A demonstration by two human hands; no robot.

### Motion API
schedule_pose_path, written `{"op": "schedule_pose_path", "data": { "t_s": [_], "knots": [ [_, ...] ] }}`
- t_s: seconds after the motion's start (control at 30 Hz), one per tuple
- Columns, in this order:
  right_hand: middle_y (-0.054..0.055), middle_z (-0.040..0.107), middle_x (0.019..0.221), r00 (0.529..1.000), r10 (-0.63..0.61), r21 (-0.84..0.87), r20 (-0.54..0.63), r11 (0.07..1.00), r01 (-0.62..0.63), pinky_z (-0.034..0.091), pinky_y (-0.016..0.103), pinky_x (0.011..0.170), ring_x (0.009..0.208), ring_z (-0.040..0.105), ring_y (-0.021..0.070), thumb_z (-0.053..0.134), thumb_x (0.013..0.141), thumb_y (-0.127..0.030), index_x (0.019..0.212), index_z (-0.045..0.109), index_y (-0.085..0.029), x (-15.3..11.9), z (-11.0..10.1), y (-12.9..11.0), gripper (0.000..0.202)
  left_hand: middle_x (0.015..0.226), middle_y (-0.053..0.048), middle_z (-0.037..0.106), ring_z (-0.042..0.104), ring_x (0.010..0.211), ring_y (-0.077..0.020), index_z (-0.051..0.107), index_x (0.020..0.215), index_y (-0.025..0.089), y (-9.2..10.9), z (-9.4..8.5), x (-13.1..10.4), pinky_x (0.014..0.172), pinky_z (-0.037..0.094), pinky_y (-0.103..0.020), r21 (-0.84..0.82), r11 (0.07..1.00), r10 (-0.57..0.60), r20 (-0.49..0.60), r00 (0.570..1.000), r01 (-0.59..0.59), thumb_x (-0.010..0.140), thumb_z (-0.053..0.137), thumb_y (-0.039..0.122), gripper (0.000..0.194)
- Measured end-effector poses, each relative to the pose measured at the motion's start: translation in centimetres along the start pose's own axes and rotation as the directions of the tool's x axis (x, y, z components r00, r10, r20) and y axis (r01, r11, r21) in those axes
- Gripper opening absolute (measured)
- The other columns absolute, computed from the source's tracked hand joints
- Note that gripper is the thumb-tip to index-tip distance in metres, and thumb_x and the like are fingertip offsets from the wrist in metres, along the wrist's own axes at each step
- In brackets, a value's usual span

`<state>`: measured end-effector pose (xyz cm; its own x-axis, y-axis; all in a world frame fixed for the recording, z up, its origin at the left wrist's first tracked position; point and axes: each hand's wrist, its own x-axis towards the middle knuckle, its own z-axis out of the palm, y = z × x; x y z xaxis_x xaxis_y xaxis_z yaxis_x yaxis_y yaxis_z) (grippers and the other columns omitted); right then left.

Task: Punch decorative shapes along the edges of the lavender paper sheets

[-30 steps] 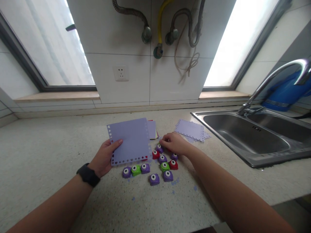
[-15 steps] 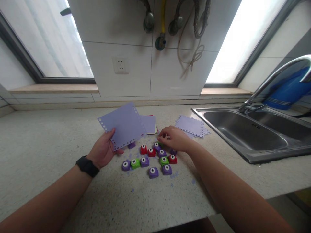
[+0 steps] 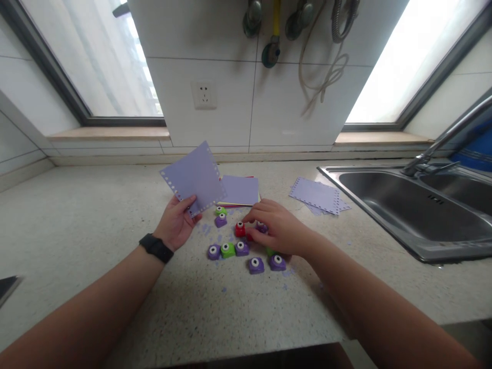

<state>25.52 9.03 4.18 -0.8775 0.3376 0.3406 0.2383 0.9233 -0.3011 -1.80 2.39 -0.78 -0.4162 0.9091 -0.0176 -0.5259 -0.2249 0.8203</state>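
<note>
My left hand point(image 3: 179, 221) is closed on a lilac sheet of paper point(image 3: 197, 179), thumb in front, and holds it raised above the counter. Small shapes are punched along the sheet's left, lower and right edges. My right hand point(image 3: 274, 225) is over the small craft punches, its thumb and index finger curved and apart beside a red punch point(image 3: 240, 229). Part of another red punch shows under the thumb. A purple punch point(image 3: 261, 227) and a green one point(image 3: 271, 251) are partly hidden by this hand. Nearer me sit a green punch point(image 3: 228, 249) and a purple punch point(image 3: 256, 265).
Behind the punches lies a stack of coloured paper point(image 3: 241, 189) with lilac on top. Punched lilac sheets point(image 3: 315, 195) lie to the right, beside the steel sink point(image 3: 384, 205). Paper bits dot the speckled counter point(image 3: 115, 205). A tap point(image 3: 442, 138) stands behind the sink.
My right hand has moved left and nearer me, from the back of the punches to beside the red one. The view has shifted left; my left hand still holds the sheet.
</note>
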Motion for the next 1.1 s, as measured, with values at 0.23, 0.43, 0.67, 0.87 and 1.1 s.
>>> {"op": "schedule_pose_path", "data": {
  "t_s": [0.23, 0.43, 0.67, 0.87, 1.1],
  "knots": [
    [0.007, 0.069, 0.099, 0.993, -0.06, 0.039, 0.1, 0.998, 0.057, 0.045, 0.039, 0.093, 0.097, 0.059, 0.0228, 0.067, 0.094, -0.033, 0.1, 0.077, -0.021, 0.7, 0.3, -0.9, 0.017, 0.093, 0.007, 0.072, 0.068, 0.06, -0.01, 0.066, 0.101, 0.025, 0.7, -0.7, 0.9, 0.037, 0.05, -0.017, 0.017, 0.999, 0.035, -0.042, 0.999, -0.034, 0.073, 0.08, 0.01, 0.035],
    [0.009, 0.068, 0.106, 0.977, -0.073, -0.02, 0.201, 0.997, 0.079, 0.044, 0.043, 0.097, 0.104, 0.057, 0.0266, 0.072, 0.089, -0.051, 0.101, 0.08, -0.023, 0.9, 0.6, -0.9, 0.032, 0.09, 0.007, 0.07, 0.066, 0.057, -0.0093, 0.067, 0.1, 0.024, 0.3, -0.7, 1.0, 0.035, 0.048, -0.017, 0.028, 0.999, 0.043, -0.034, 0.998, -0.042, 0.071, 0.082, 0.011, 0.036],
    [0.009, 0.068, 0.106, 0.976, -0.064, -0.026, 0.209, 0.997, 0.07, 0.045, 0.045, 0.097, 0.104, 0.057, 0.0282, 0.081, 0.081, -0.046, 0.097, 0.08, -0.023, 1.0, 1.1, -0.5, 0.028, 0.094, 0.006, 0.07, 0.064, 0.057, -0.0085, 0.066, 0.104, 0.025, 0.0, -0.8, 0.8, 0.036, 0.048, -0.017, 0.068, 0.997, 0.045, 0.011, 0.999, -0.045, 0.072, 0.083, 0.016, 0.037],
    [0.007, 0.07, 0.107, 0.986, -0.041, 0.107, 0.164, 0.994, 0.023, 0.049, 0.04, 0.094, 0.103, 0.063, 0.0245, 0.08, 0.081, -0.031, 0.101, 0.077, -0.025, 0.7, 0.3, -0.4, 0.022, 0.092, 0.005, 0.071, 0.064, 0.058, -0.0087, 0.066, 0.104, 0.024, -0.1, -0.6, 0.6, 0.038, 0.048, -0.017, 0.104, 0.993, 0.052, 0.016, 0.999, -0.053, 0.072, 0.083, 0.017, 0.037],
    [0.002, 0.075, 0.083, 0.966, 0.259, 0.238, 0.017, 0.937, -0.256, 0.052, 0.033, 0.072, 0.075, 0.069, 0.0174, 0.077, 0.082, -0.031, 0.105, 0.07, -0.022, -0.3, -0.2, -0.1, 0.026, 0.093, 0.004, 0.07, 0.063, 0.057, -0.0087, 0.067, 0.105, 0.022, -0.4, -0.6, 0.3, 0.038, 0.049, -0.018, 0.152, 0.987, 0.049, 0.036, 0.998, -0.054, 0.073, 0.083, 0.02, 0.037]
  ]
}}
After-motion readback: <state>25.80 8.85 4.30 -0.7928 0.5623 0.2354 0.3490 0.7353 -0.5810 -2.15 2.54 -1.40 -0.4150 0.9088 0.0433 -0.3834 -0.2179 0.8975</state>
